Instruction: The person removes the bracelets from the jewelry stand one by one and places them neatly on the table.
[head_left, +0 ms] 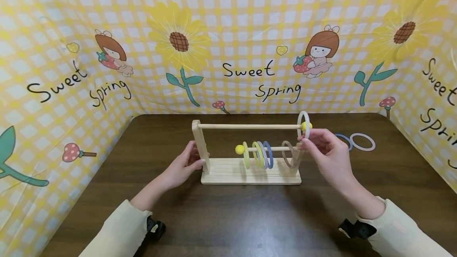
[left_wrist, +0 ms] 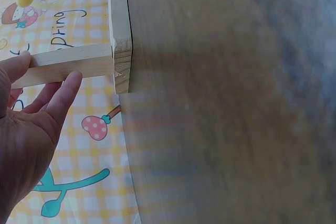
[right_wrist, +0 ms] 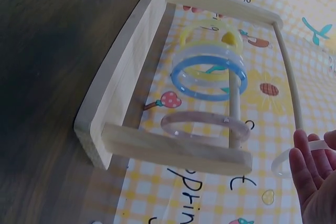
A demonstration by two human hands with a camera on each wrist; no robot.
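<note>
A wooden bangle rack (head_left: pixel 250 174) stands on the table with two rods. My left hand (head_left: pixel 183 165) holds its left upright (left_wrist: pixel 73 66), thumb on one side and fingers on the other. At the upper rod's (head_left: pixel 250 126) right end, my right hand (head_left: pixel 330 158) pinches a white bangle (head_left: pixel 303 112). That bangle overlaps the rod's yellow ball end (head_left: pixel 308 126) in the head view; whether it is threaded on I cannot tell. Yellow, pale lilac, blue (right_wrist: pixel 181 88) and mauve (right_wrist: pixel 205 117) bangles hang on the lower rod, which ends in a yellow ball (head_left: pixel 240 149).
Right of the rack, partly behind my right hand, lie a blue bangle (head_left: pixel 350 142) and a pale pink bangle (head_left: pixel 373 144) on the dark wooden table (head_left: pixel 250 221). A yellow checked cloth (head_left: pixel 232 19) rises behind the table and along both sides.
</note>
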